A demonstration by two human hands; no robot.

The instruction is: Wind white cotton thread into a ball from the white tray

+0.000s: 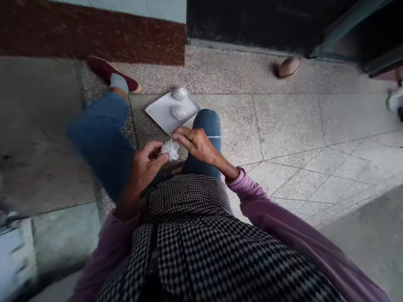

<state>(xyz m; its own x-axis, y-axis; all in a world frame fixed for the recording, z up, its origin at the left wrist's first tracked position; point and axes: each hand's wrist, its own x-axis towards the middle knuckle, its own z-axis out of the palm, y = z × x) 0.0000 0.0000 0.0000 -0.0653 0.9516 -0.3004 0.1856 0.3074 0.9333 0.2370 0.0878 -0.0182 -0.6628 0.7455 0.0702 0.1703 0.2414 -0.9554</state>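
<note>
My left hand (141,172) and my right hand (195,144) meet over my lap, both holding a white ball wrapped in clear plastic film (171,150). The left fingers cup its near side, and the right fingertips pinch its top. Just beyond, a white square tray (159,113) lies tilted on the floor by my knee (208,130). On it sit two more film-wrapped white balls (180,93) (179,112), apart from my hands. My hands hide part of the held ball.
Terrazzo floor tiles (289,121) spread around me, and a maroon stone skirting (94,35) runs along the back. My maroon shoe (110,71) is at the far left of the tray. Another person's foot (288,67) stands near a dark doorway, and a white shoe (396,100) shows at the right edge.
</note>
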